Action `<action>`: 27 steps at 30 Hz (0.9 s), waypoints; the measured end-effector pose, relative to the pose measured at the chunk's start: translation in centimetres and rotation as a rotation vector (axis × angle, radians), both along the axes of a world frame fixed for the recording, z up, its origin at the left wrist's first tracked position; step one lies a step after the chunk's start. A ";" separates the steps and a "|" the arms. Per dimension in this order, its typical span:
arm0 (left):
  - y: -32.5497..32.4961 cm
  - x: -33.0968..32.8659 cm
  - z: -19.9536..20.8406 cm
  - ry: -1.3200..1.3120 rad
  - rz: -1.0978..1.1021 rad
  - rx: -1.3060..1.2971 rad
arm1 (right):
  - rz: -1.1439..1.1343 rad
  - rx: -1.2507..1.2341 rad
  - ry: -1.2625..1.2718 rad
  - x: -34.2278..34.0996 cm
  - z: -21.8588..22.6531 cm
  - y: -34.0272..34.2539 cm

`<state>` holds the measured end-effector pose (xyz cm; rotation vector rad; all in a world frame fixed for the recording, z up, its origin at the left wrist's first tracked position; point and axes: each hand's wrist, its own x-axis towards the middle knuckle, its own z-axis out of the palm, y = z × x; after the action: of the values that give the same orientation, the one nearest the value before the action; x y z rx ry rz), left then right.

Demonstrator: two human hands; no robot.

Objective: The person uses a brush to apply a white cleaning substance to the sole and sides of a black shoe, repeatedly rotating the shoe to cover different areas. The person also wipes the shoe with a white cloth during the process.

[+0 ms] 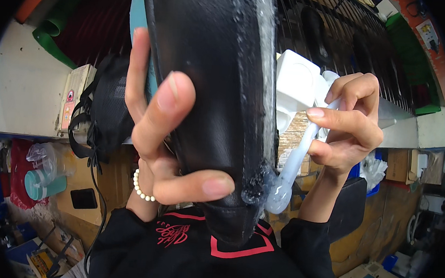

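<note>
Two hands at work: left hand clasps a black shoe upright at centre; right hand pinches a translucent squeeze applicator against its glue-wet edge; shoe likely light, stiff, slippery where coated; best held by dry leather.

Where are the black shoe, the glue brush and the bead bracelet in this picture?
black shoe [212,75]: head view, on the smooth leather side.
glue brush [295,163]: head view, on the translucent white shaft below the right hand's fingers.
bead bracelet [139,187]: head view, on the white beads at the left wrist.
</note>
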<state>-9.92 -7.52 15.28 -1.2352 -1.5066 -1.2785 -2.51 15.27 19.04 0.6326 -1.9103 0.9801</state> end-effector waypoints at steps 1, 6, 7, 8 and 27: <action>0.0 0.0 0.0 -0.016 0.004 0.007 | 0.011 -0.001 -0.002 0.0 -0.1 0.0; 0.0 -0.1 -0.1 -0.081 0.013 0.031 | 0.015 -0.002 -0.012 0.0 -0.3 -0.2; 0.0 -0.1 -0.1 -0.086 0.015 0.036 | 0.016 -0.002 -0.013 0.1 -0.3 -0.2; 0.0 -0.2 -0.1 -0.096 0.017 0.040 | 0.026 -0.009 -0.020 0.1 -0.3 -0.2; 0.5 -2.3 -0.8 -0.082 0.143 0.199 | 0.042 -0.289 -0.218 2.7 -2.9 -2.5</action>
<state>-12.26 -7.05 14.45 -0.9406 -1.4577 -1.3606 0.17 12.76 16.12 0.4117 -1.8955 1.3688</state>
